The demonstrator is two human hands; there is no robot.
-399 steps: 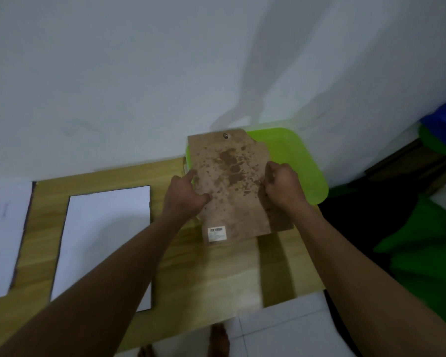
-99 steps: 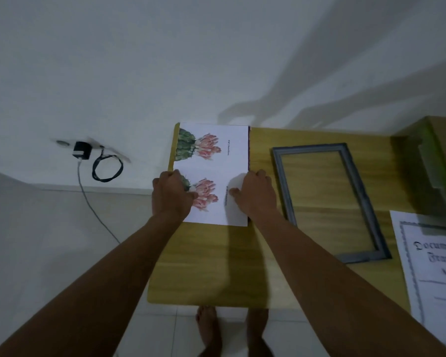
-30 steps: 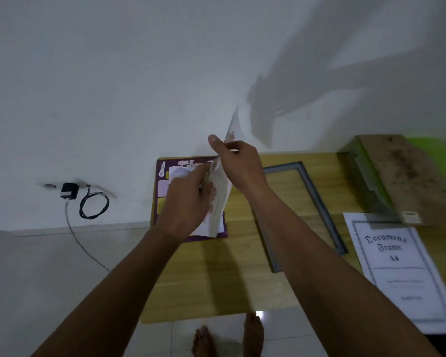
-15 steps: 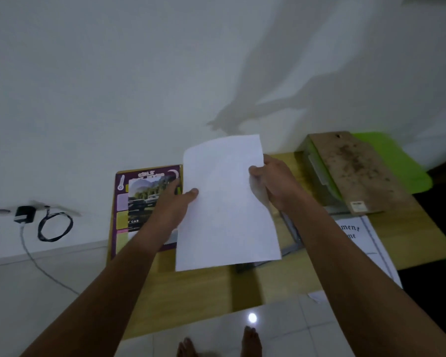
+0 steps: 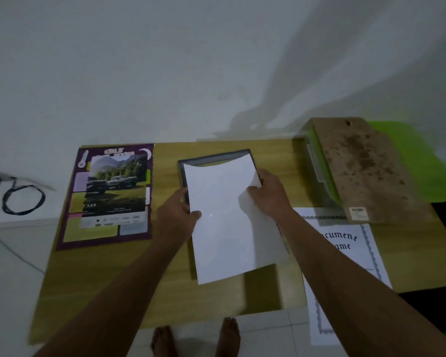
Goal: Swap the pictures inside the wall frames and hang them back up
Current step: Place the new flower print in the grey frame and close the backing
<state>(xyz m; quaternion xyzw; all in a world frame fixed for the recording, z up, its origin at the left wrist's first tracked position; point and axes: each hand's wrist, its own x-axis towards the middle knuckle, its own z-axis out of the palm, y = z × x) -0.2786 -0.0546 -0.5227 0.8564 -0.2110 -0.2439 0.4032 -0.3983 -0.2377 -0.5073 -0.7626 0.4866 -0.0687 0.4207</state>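
Hanging at far left against the wall, a black cable [image 5: 21, 199] is looping down toward the floor.

The wooden surface [image 5: 170, 161] is carrying everything else. At its left end a purple poster [image 5: 106, 238] is lying flat, with a car picture [image 5: 116, 186] lying face up on top of it.

The left hand [image 5: 177, 215] is pinching the left edge of a white sheet [image 5: 227, 228], thumb on top. The sheet is showing its blank side and is hovering over a grey frame [image 5: 214, 157], which is lying flat on the surface beneath it. Only the frame's far rail and part of its left rail are showing. The sheet's far edge is sagging in a curve.

The right hand [image 5: 271, 194] is gripping the sheet's right edge near the far corner, buckling the paper there.

Right of that arm a printed document sheet [image 5: 345, 240] is lying face up, overhanging the near edge of the surface.

At far right a stained brown backing board [image 5: 366, 171] is resting tilted on a green plastic box [image 5: 428, 163].

Bare feet [image 5: 229, 336] are standing on the tiled floor below.
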